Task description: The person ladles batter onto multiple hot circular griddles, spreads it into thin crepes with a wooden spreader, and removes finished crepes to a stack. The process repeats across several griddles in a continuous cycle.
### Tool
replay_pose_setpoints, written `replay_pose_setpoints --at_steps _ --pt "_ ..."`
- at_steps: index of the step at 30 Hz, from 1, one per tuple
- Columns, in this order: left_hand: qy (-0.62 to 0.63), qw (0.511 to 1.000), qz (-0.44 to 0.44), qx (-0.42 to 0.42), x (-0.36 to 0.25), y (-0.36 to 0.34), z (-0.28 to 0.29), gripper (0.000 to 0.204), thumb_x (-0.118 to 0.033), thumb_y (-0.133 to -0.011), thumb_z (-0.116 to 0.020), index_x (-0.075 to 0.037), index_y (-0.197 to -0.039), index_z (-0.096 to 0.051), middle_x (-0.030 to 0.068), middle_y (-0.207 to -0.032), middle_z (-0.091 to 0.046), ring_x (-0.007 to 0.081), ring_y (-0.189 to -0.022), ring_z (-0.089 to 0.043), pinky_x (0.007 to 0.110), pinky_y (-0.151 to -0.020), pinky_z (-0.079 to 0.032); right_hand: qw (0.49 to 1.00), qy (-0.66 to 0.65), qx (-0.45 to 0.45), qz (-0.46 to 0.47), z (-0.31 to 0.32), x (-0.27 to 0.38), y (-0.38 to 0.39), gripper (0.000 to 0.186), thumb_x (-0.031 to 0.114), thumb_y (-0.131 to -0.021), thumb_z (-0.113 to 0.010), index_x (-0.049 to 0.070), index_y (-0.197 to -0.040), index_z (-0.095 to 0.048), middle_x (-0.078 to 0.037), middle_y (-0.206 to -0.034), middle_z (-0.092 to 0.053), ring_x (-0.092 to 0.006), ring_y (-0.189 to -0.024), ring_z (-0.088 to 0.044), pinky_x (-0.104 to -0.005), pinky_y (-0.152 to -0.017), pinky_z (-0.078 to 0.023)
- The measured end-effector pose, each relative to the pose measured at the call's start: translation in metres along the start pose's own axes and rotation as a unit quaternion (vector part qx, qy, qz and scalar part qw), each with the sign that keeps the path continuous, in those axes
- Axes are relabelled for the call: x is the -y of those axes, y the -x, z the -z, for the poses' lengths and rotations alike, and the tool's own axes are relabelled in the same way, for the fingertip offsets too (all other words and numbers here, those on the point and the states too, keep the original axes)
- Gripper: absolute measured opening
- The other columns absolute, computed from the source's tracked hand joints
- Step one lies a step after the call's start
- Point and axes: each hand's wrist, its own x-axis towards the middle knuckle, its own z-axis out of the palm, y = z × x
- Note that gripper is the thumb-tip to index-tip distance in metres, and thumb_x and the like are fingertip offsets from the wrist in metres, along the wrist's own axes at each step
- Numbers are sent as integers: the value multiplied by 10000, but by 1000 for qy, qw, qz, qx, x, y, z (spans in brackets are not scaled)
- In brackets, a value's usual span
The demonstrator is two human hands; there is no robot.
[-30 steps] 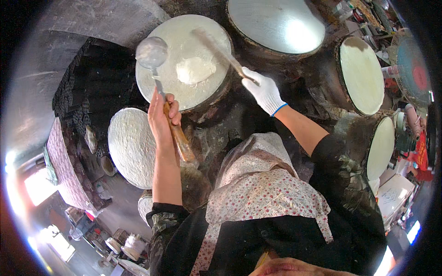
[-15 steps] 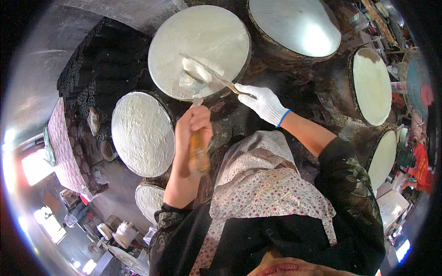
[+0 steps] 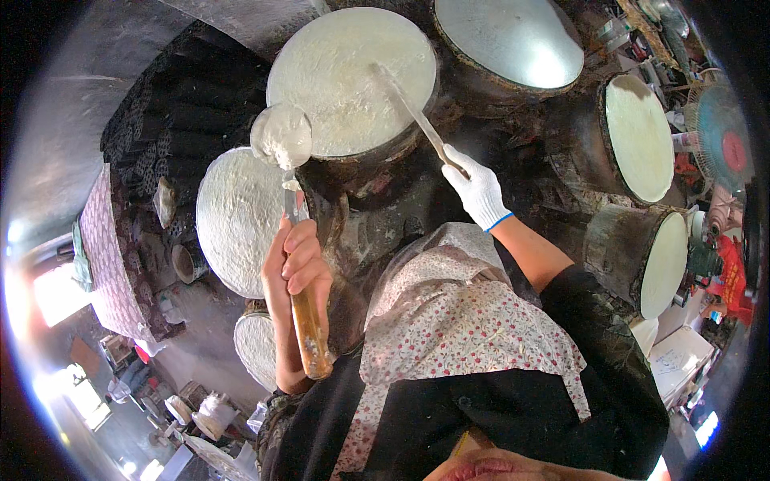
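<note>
Comparing this moment with half a second earlier, the batter that lay as a small lump on the round hot plate (image 3: 349, 76) is now spread thin over nearly the whole disc, and the ladle (image 3: 281, 136) has come back off it. The left hand (image 3: 298, 264), bare, has its grip wrapped tight around the ladle's wooden handle (image 3: 309, 337); the bowl stands above that grip, just past the plate's near-left rim, coated in pale batter. The right hand (image 3: 479, 192), in a white glove, has its grip pinched on the near end of the long flat spreader (image 3: 413, 112), whose blade reaches up and left from that grip and lies across the plate's right half, touching the batter.

Judging from this, the pour on this plate is done and the levelling is well along; the sheet looks even with no thick heap left.

Left of the ladle grip sits another coated plate (image 3: 237, 224), and right of the gloved grip stand further plates (image 3: 638, 136), each already white with batter.
</note>
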Motion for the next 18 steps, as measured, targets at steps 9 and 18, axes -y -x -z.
replay_pose_setpoints --at_steps 9,18 --pt "86 995 41 -36 -13 -6 -37 376 -136 -1156 -337 138 -1413 -336 60 -883 -428 141 -641 -465 298 -487 -482 999 10 34 26 -6 44 -19 450 269 -1010 -713 124 -1433 -659 -164 -1313 -736 -299 -1138 -746 -375 -967 -579" --pt "58 990 124 -24 52 -120 -103 551 -150 -1167 -319 86 -1625 -125 61 -857 -429 154 -644 -448 283 -465 -469 970 132 165 119 27 49 -109 451 416 -1003 -616 282 -1431 -663 -175 -1092 -778 -422 -925 -747 -487 -804 -594"
